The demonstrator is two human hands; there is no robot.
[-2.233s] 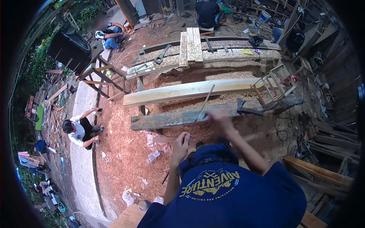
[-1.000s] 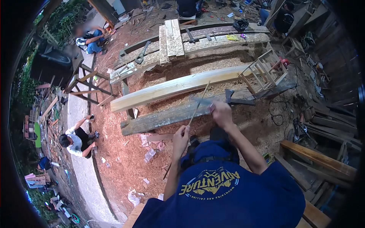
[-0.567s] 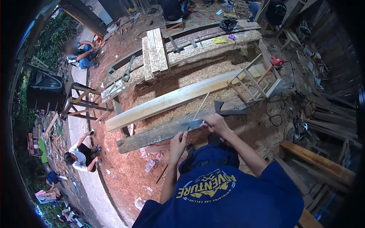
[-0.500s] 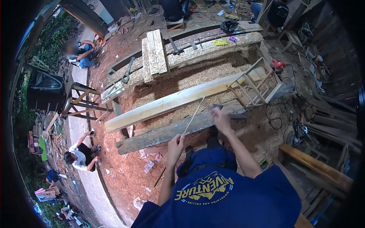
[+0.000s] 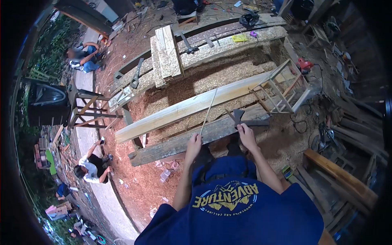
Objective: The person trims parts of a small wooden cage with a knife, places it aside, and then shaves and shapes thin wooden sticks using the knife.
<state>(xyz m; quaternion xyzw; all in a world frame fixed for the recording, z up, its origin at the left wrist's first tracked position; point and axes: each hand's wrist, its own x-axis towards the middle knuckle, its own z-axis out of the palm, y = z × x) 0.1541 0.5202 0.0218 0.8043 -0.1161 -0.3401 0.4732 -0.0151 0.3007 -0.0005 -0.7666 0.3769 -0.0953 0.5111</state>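
My left hand [image 5: 194, 145] is closed around the near end of a thin pale wooden stick [image 5: 209, 108], which slants up and away over the beams. My right hand [image 5: 246, 135] is closed too, its fingertips beside a dark, fan-shaped tool head [image 5: 238, 116] that looks like an axe's. A short brown stick [image 5: 230, 114] runs up and left from those fingers and seems to be in their grip. Behind the tool head lies a weathered grey plank [image 5: 171, 148]; beyond it is a long pale beam [image 5: 171, 115].
A small wooden frame [image 5: 281, 92] stands on the right end of the beams. Short boards [image 5: 166, 53], a hammer [image 5: 188, 45] and a yellow item [image 5: 240, 38] lie on the far side. People sit at left, one in white [image 5: 90, 168]. Shavings cover the ground.
My right hand, blurred before, is now steady by the dark tool head, with the short brown stick now showing. My left hand's stick points more steeply away, and its lower end no longer shows.
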